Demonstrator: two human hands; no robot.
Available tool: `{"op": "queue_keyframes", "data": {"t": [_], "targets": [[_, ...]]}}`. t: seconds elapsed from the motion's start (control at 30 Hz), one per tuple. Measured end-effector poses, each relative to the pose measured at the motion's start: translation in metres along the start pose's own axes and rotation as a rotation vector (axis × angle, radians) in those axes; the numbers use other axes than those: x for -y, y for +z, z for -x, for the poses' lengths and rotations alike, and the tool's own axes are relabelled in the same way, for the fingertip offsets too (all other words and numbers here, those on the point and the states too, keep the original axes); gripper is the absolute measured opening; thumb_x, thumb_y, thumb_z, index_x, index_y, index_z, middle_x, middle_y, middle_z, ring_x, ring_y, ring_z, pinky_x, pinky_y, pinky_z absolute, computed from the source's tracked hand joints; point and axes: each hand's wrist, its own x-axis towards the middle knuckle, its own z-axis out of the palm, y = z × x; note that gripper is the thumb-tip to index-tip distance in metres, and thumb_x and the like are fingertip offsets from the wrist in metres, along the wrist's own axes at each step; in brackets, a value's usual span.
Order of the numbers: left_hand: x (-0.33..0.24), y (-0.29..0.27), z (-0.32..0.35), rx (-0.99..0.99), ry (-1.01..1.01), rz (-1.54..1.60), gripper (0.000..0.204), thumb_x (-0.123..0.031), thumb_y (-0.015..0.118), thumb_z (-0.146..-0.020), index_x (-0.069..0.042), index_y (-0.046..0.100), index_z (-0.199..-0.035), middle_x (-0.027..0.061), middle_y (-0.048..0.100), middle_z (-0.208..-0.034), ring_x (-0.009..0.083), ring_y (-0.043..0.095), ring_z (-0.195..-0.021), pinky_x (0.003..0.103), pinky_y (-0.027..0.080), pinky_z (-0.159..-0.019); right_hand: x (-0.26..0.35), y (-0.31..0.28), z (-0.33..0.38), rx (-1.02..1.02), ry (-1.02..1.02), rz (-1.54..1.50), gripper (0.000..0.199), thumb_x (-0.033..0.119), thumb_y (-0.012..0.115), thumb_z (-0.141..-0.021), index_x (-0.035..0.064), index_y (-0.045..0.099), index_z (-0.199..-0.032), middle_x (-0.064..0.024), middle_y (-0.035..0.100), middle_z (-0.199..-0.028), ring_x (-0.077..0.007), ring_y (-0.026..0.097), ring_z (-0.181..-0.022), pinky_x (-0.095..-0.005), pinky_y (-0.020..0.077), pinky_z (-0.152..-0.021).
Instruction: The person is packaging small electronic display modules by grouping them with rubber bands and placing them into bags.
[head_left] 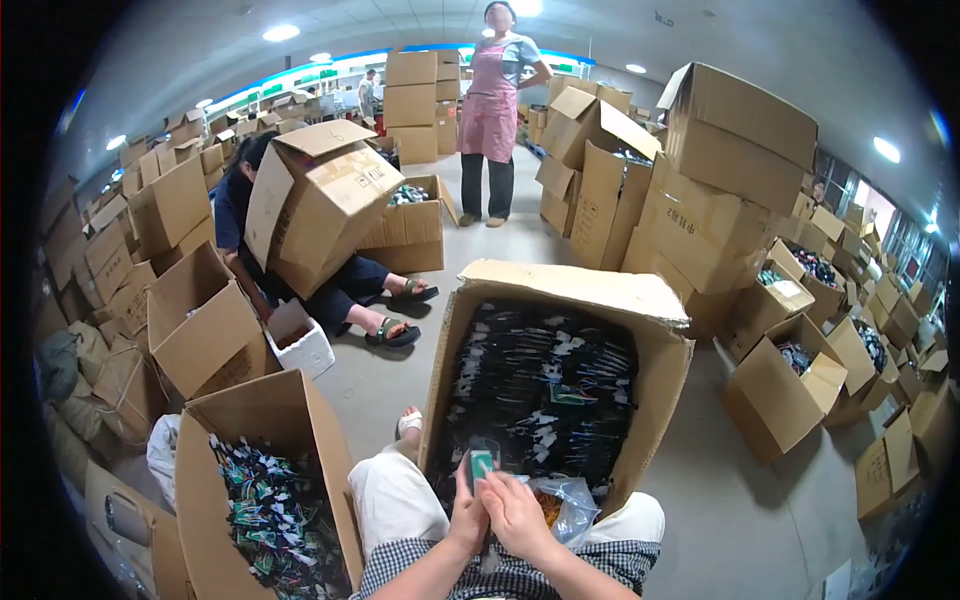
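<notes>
Between my knees stands an open cardboard box [662,385], packed with rows of dark bundles with wires and white connectors [500,365]. Above its near side, my left hand [467,515] is closed round a small green circuit board [482,463] in a clear sleeve. My right hand [517,515] presses against it from the other side, fingers together, covering its lower part. A lone green board [570,395] lies on the bundles in the box. Beside my right hand, a clear plastic bag [572,505] with orange-brown contents rests at the box's near edge.
At my left is an open box [335,470] holding a heap of wired green boards [275,520]. Farther left, a seated person [240,220] leans behind a tilted carton [325,210]. Someone in a pink apron [488,110] stands ahead. Stacked cartons [715,210] rise at the right.
</notes>
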Motion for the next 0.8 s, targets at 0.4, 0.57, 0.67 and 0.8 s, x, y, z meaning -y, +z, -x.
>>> {"op": "queue_keyframes", "data": {"t": [0.4, 0.57, 0.67, 0.8], "targets": [[-0.053, 0.008, 0.007, 0.283, -0.31, -0.349, 0.059, -0.013, 0.066, -0.088, -0.005, 0.026, -0.131, 0.0098, 0.054, -0.1, 0.0093, 0.057, -0.07, 0.022, 0.048, -0.057, -0.016, -0.022, -0.021, -0.097, 0.34, -0.876, 0.055, -0.005, 0.07, -0.077, 0.0019, 0.051, -0.128, -0.0074, 0.062, -0.106, -0.0134, 0.06, -0.092, -0.0276, 0.0497, -0.083], [-0.059, 0.008, 0.019, 0.169, -0.446, -0.309, 0.045, -0.021, 0.063, -0.09, -0.003, 0.037, -0.122, 0.0068, 0.058, -0.091, 0.0097, 0.061, -0.068, 0.02, 0.048, -0.053, 0.003, -0.007, -0.014, -0.447, 0.392, -1.039, 0.046, -0.007, 0.068, -0.078, -0.001, 0.054, -0.122, -0.0059, 0.063, -0.099, -0.0107, 0.059, -0.085, -0.0252, 0.0508, -0.077], [-0.056, 0.001, 0.025, 0.119, -0.398, -0.395, 0.037, -0.023, 0.062, -0.091, -0.005, 0.043, -0.118, 0.0046, 0.06, -0.086, 0.0089, 0.057, -0.061, 0.02, 0.044, -0.049, -0.014, 0.0, -0.008, -0.413, 0.388, -0.989, 0.044, -0.003, 0.065, -0.083, 0.0, 0.051, -0.124, -0.0045, 0.063, -0.1, -0.0099, 0.059, -0.084, -0.0261, 0.05, -0.078], [-0.06, -0.039, 0.021, -0.042, -0.318, -0.28, 0.027, -0.02, 0.06, -0.092, -0.01, 0.046, -0.112, 0.003, 0.058, -0.083, 0.0103, 0.057, -0.057, 0.018, 0.039, -0.041, -0.068, 0.0, 0.016, -0.198, 0.393, -0.422, 0.022, 0.014, 0.062, -0.085, 0.004, 0.064, -0.105, -0.0084, 0.067, -0.094, -0.0188, 0.065, -0.081, -0.0307, 0.0523, -0.074]]}}
